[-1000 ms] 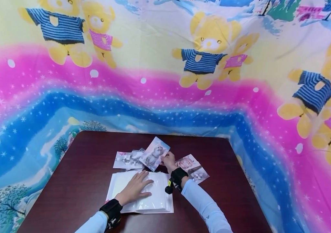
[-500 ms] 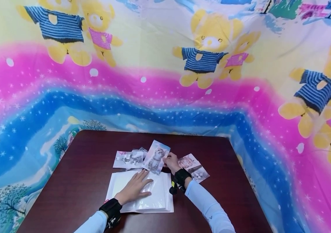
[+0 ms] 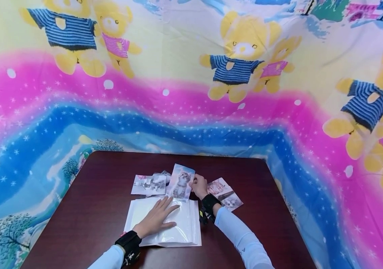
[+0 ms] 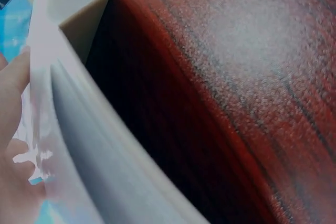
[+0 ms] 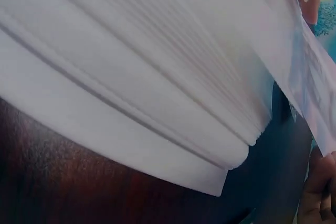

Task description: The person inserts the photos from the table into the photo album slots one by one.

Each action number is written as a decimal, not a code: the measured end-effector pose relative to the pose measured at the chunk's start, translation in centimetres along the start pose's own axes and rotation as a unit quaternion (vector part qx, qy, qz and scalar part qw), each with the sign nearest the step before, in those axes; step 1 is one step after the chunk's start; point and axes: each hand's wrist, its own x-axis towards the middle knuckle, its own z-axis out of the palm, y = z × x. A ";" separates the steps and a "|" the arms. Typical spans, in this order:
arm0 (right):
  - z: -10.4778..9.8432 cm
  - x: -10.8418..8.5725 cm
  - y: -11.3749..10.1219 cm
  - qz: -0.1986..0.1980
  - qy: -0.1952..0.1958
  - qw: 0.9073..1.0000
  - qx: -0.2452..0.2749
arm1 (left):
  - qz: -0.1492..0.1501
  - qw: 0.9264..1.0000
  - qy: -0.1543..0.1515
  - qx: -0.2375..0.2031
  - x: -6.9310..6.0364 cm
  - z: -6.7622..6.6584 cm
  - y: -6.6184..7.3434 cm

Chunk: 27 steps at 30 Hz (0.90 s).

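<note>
An open album (image 3: 184,226) with white pages and clear sleeves lies near the table's front. Spread over its middle, my left hand (image 3: 156,219) rests on the pages with fingers straight. My right hand (image 3: 199,186) pinches the right edge of a kitten picture card (image 3: 180,184). The card stands nearly upright, its lower edge overlapping the album's top edge; whether it is inside a sleeve I cannot tell. In the right wrist view, the stacked album pages (image 5: 157,77) fan out beside the card (image 5: 321,95). The left wrist view has the album's page edge (image 4: 113,145) close up.
Left of the held card lie a cat picture card (image 3: 148,184) and clear plastic pieces partly beneath it. Two overlapping picture cards (image 3: 226,194) lie to the right. A dark wood table (image 3: 94,201) carries everything; a printed cloth (image 3: 178,93) hangs behind it.
My right hand has brought the kitten card down toward the album's top edge and turned it more upright. My left hand stays nearly still on the pages.
</note>
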 end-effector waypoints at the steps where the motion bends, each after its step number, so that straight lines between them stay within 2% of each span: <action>1: 0.0 0.0 -0.1 0.003 0.002 1.000 -0.006 | -0.001 1.000 0.002 0.001 0.0 0.0 0.0; 6: -0.1 -0.2 -0.3 0.030 0.007 0.998 -0.049 | 0.008 0.999 0.032 0.003 -0.1 0.4 0.0; 11: -0.3 -0.1 -0.6 0.000 -0.016 0.998 -0.065 | 0.020 0.998 0.051 0.012 0.0 0.7 -0.3; 17: -0.3 -0.1 -1.4 -0.014 -0.063 0.996 -0.067 | 0.018 0.999 0.043 0.008 0.0 0.7 -0.5; 21: -0.3 -0.3 -1.9 -0.025 -0.068 0.996 -0.061 | 0.026 0.999 0.045 0.013 0.0 0.7 -0.3; 27: 0.1 -0.2 -1.5 -0.028 -0.067 0.997 -0.023 | 0.026 0.999 0.040 0.007 0.0 0.5 0.0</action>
